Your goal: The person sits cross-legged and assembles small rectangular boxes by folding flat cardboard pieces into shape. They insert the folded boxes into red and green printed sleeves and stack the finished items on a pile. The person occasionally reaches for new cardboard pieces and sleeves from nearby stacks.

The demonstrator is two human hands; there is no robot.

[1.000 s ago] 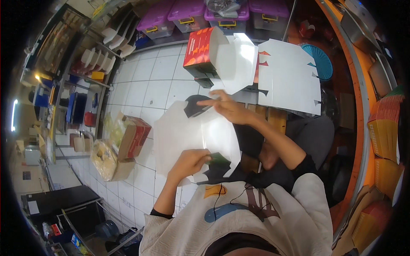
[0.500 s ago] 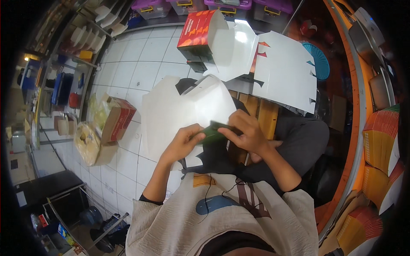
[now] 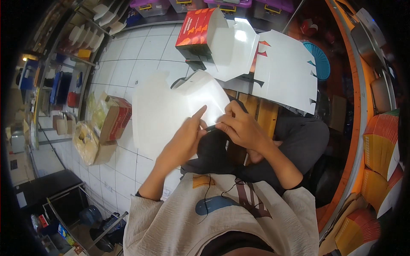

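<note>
The partly folded white-lined carton (image 3: 160, 113) lies over the person's lap. The right hand (image 3: 243, 129) pinches its near right edge; the left hand (image 3: 185, 137), forefinger extended, touches beside it, grip unclear.

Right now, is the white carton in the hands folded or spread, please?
Partly folded: the white carton has a broad panel spread leftward, while its right part bends up.
</note>
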